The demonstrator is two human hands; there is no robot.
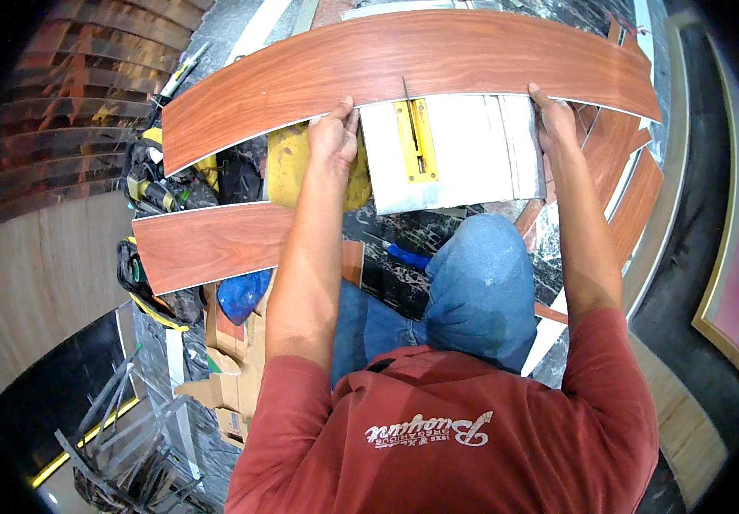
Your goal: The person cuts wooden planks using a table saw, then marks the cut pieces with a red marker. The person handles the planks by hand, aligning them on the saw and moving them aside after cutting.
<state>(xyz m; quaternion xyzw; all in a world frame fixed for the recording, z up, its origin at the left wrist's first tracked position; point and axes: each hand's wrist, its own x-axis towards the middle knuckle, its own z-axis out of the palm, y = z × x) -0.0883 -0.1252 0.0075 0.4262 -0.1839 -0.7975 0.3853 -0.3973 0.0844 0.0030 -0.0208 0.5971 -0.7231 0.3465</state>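
Observation:
A long wood-look plank spans the upper view, gripped at its near edge by my left hand and my right hand, fingers closed on it. Between my hands, a white board carries a yellow slotted tool, with a thin dark point reaching onto the plank’s edge. A scuffed yellow object lies beside the board, partly behind my left forearm. My denim-covered knee is below the board, near a blue-handled tool.
Another plank lies left, near tool bags, a blue cloth-like item and torn cardboard. More planks lie right. A slatted reddish surface stands at upper left, metal frames at lower left, a gold-edged panel far right.

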